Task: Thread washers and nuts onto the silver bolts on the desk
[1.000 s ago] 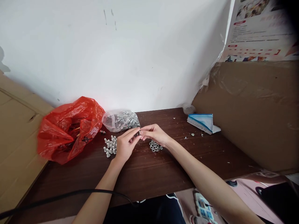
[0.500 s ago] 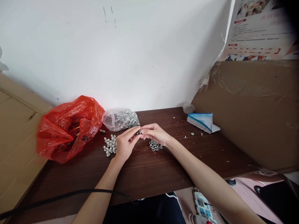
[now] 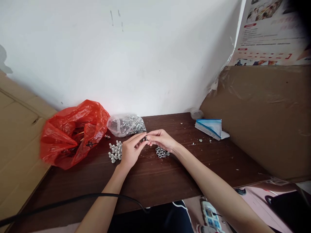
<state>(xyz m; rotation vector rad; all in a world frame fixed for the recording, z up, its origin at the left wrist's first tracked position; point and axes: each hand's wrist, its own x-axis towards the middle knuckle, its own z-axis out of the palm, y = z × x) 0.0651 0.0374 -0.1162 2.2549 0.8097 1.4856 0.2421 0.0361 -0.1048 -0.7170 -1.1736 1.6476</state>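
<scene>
You have a small, shiny metal part (image 3: 145,138) between your left hand (image 3: 130,150) and right hand (image 3: 162,141). Your pale bolts (image 3: 116,151) stand clustered on the bench (image 3: 155,181); your silvery hex nuts (image 3: 162,152) lie in a tight group.

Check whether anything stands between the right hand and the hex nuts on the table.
Nothing visible stands between the right hand and the hex nuts, just below it in view. Its fingers are occupied, though, at a small metal piece.
</scene>
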